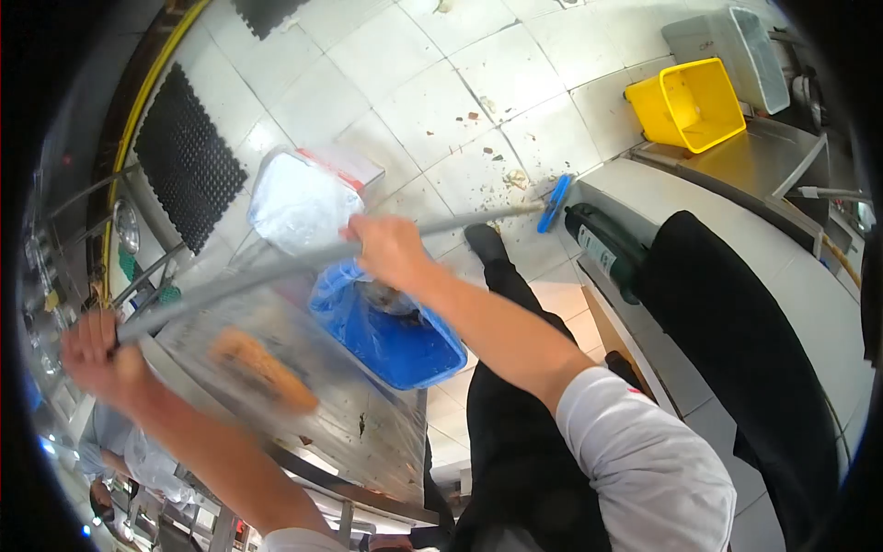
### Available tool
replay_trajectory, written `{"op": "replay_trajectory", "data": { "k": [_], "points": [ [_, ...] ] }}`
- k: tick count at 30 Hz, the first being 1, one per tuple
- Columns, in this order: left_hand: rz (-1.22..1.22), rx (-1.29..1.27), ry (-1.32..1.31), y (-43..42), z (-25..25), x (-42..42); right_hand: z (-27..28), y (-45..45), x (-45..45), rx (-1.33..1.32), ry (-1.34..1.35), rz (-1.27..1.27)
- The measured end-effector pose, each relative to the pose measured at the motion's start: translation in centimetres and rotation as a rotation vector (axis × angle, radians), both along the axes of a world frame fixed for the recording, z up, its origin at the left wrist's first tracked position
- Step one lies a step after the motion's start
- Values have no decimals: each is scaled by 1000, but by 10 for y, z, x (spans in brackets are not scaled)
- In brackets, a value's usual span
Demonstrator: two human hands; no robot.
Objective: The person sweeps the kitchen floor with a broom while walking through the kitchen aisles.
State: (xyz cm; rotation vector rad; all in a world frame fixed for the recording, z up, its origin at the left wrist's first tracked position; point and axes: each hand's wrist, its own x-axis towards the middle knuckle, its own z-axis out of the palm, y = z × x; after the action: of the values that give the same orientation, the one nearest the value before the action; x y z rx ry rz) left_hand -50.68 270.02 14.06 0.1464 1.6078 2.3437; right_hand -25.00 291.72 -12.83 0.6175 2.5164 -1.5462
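A long grey-handled broom (460,222) slants across the view, its narrow blue head (555,204) down on the tiles by the low ledge. My left hand (106,363) is wrapped round the upper end of the handle at the far left. Farther down the handle, my right hand (391,250) grips it above a blue bin (405,363) lined with a clear bag. Food scraps and dirt (506,175) are scattered on the floor near the broom head. A white bag-covered container (303,202) stands beyond the bin.
A metal counter (368,442) with a blurred orange-brown object (262,368) is at lower left. Black mats (189,156) lie on the tiles. At right are a yellow bin (690,106), a dark green bottle (602,248) and a ledge (736,239) with black cloth (736,350).
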Motion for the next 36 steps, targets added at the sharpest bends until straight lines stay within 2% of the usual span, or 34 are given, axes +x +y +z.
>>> {"op": "replay_trajectory", "data": {
  "k": [1,3,4,5,6,7,11,13,14,16,18,20,23,26,28,29,31,34,36],
  "points": [
    [-242,192,-63,-14,22,8,12,-10,14,-8,56,-23],
    [-179,181,-61,-19,39,39,36,-18,42,-130,88,-34],
    [-110,162,-70,-16,42,61,35,-18,57,-110,103,-47],
    [213,-114,-79,19,34,87,30,-18,75,-93,121,-58],
    [541,-382,-80,62,21,113,19,-12,91,-82,15,-37],
    [426,-259,-64,85,17,139,9,-3,95,-65,-87,-15],
    [109,29,36,92,48,168,16,20,91,42,-97,9],
    [85,47,78,96,82,184,37,25,89,18,210,-149],
    [76,60,122,96,101,194,48,21,92,30,212,-182],
    [99,-27,252,84,133,212,74,17,100,-75,385,-166],
    [107,58,339,82,175,242,112,8,111,-49,306,-47],
    [9,125,369,78,218,270,148,-11,129,-76,317,-48],
    [-142,188,443,78,251,319,183,-36,173,-141,361,-177],
    [-286,249,506,77,261,372,198,-53,233,-80,386,-335],
    [-722,392,507,64,265,394,205,-59,271,-15,427,-397],
    [-840,463,479,62,265,400,212,-59,294,-23,453,-384],
    [-885,511,497,57,262,420,228,-50,335,-96,458,-344],
    [-906,509,494,52,257,461,218,-48,361,-96,453,-386],
    [-744,481,430,49,246,485,207,-45,374,-36,438,-429]
  ]
}}
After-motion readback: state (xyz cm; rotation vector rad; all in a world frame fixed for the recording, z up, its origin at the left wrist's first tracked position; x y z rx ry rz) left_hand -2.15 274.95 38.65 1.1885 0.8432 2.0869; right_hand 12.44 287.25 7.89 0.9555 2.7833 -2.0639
